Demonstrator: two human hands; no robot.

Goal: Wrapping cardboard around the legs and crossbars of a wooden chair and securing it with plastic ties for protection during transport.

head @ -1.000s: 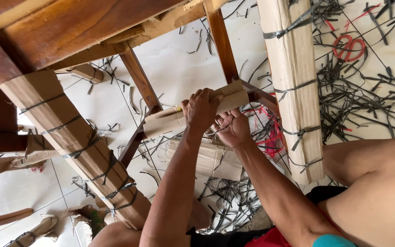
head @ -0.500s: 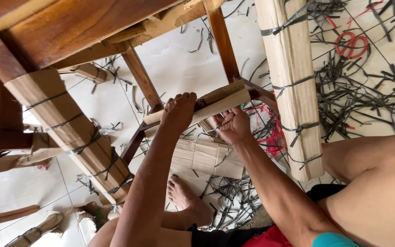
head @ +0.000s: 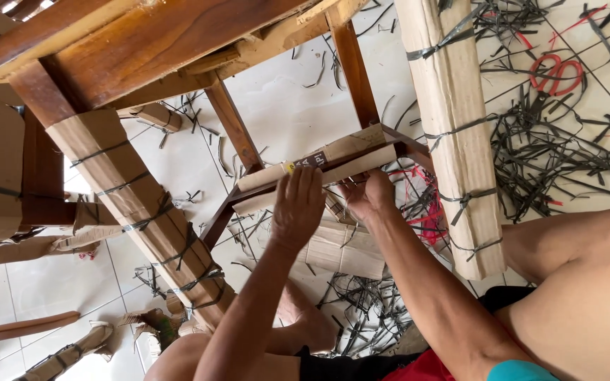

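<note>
- The cardboard strip (head: 319, 169) lay along the chair's low wooden bar (head: 229, 206).
- The left hand (head: 296, 206) lay flat, fingers spread, on the strip.
- The right hand (head: 368, 197) pinched the strip's lower edge just beside it.

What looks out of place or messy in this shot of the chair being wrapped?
The white tile floor is littered with cut black strap offcuts, thickest at right, where red scissors lie among them. A tangle of red strapping sits beside the wrapped leg. Both hands, left hand and right hand, press cardboard around a rung.
</note>
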